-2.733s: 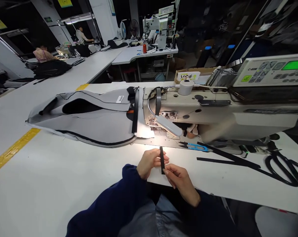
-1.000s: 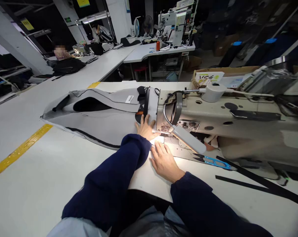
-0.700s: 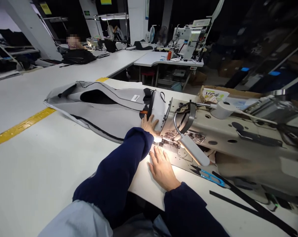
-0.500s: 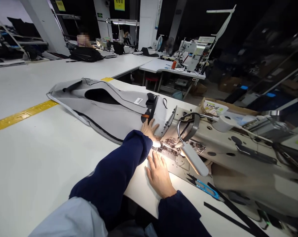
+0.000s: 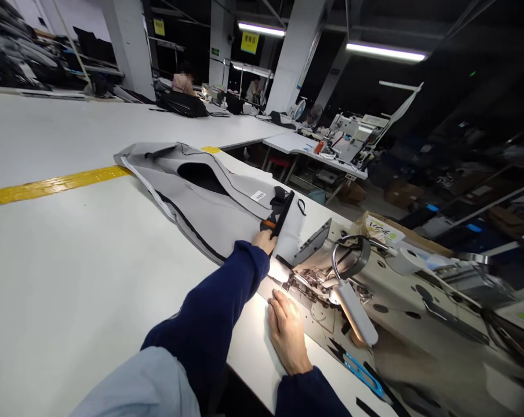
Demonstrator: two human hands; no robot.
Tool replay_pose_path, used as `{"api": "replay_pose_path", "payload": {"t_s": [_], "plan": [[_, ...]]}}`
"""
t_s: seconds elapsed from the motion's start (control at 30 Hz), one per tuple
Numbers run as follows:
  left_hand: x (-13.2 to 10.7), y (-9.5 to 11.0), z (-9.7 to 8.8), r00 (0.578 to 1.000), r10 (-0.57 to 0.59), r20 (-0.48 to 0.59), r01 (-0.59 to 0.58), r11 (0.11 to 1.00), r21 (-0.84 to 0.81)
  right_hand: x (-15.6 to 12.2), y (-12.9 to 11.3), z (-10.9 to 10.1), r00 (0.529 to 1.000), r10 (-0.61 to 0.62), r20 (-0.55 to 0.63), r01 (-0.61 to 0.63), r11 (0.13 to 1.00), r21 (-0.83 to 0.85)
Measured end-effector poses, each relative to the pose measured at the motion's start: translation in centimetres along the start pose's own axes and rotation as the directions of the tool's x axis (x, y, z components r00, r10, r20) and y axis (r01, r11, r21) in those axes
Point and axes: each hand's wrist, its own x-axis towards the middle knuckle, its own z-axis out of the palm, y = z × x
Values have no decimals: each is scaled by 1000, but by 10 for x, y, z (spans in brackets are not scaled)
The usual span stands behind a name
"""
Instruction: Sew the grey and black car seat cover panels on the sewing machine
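Grey fabric piece (image 5: 221, 214): white label (image 5: 258, 196), print unreadably small.

Room L of L sleeve (image 5: 210, 310); sewing mach. (image 5: 401, 330) blocks R.

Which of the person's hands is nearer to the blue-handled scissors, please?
The right hand: it rests on the white table, to the left of the scissors. The left hand is farther away, at the grey cloth.

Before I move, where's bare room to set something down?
White tabletop between the yellow tape, grey fabric piece and left sleeve; more beyond the tape. Crowded: around the sewing machine, with lamp, blue snips and right hand.
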Motion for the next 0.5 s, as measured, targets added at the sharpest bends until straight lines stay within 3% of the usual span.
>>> {"api": "replay_pose_path", "payload": {"t_s": [0.3, 0.4, 0.5], "plan": [[-41, 4, -12, 983, 92, -161, -100, 994, -37, -9, 7, -5, 983, -22, -183, 45, 992, 117], [-49, 10, -52, 971, 143, -193, -158, 985, -66, -21, 10, -7, 954, -89, -285, 136, 979, 150], [-77, 8, -123, 959, 239, -149, -257, 960, -109, -44, 20, -13, 936, -38, -349, 119, 969, 215]]}}
